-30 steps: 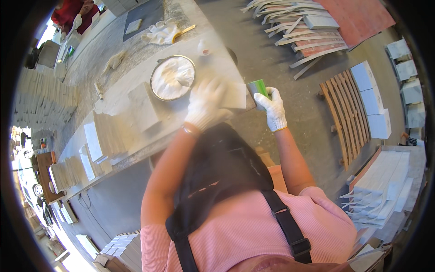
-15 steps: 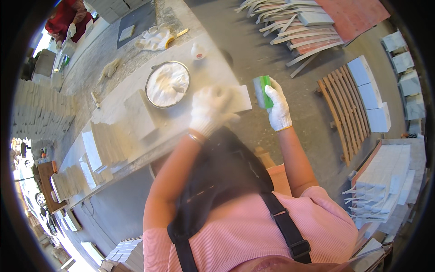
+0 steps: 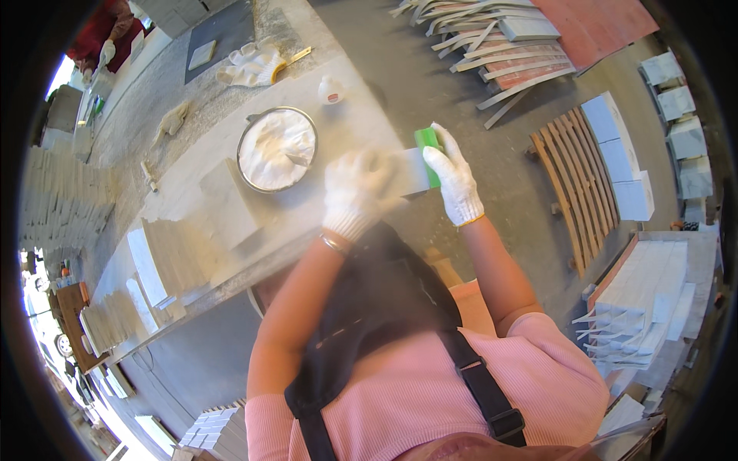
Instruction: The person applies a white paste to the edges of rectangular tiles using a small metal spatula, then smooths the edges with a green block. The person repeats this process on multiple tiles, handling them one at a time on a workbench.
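Note:
Near the table's right end, my gloved left hand (image 3: 354, 188) is closed over a flat white tile (image 3: 410, 170), with its fingers partly blurred. One end of that tile sticks out past the table edge. My gloved right hand (image 3: 457, 178) grips a green block (image 3: 427, 157) with its thumb across the near side, and the block is against the tile's outer end. Just beyond my left hand stands a round metal bowl (image 3: 241, 157) of white powder or paste. A small white bottle (image 3: 330, 91) is behind it.
Stacked tiles (image 3: 165, 257) line the table's (image 3: 350, 73) left part. White work gloves (image 3: 250, 67) lie farther back. Off to the right are a wooden pallet (image 3: 573, 180) with pale slabs and bundled strips (image 3: 507, 58) on the floor. Another person (image 3: 108, 34) works at the far left.
My right hand has moved left, carrying the green block from just off the tile's end into contact with it. The whole view has shifted slightly.

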Demonstrator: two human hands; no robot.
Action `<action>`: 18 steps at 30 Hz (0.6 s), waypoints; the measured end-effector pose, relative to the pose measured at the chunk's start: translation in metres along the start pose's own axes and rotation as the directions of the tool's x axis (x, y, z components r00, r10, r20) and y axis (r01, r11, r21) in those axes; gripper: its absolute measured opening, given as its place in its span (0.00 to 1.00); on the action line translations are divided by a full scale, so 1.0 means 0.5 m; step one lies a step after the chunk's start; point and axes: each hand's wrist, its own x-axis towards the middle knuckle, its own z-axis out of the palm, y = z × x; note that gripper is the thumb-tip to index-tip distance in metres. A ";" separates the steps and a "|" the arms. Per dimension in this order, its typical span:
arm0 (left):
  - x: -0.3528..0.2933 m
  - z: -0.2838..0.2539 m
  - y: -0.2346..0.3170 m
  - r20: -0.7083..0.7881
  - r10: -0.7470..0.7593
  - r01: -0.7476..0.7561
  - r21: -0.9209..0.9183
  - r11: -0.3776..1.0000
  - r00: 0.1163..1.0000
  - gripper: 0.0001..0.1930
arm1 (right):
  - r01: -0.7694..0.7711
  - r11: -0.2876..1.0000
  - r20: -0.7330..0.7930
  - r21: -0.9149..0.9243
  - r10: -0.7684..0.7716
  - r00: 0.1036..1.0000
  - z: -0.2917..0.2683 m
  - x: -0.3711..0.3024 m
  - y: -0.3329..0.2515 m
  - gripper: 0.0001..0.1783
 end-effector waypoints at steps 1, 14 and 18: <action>0.000 0.001 0.000 -0.037 0.026 -0.026 -0.004 1.000 0.999 0.38 | 0.079 0.996 0.022 -0.046 -0.078 0.997 -0.002 -0.005 0.010 0.34; 0.005 -0.004 0.017 -0.032 0.103 -0.102 0.054 0.993 0.994 0.40 | 0.081 0.825 -0.074 -0.559 -0.147 0.986 0.009 0.003 -0.006 0.36; 0.002 0.008 0.008 -0.065 0.130 -0.126 0.063 0.990 0.989 0.39 | 0.032 0.847 -0.060 -0.531 -0.075 0.995 0.007 0.005 -0.016 0.38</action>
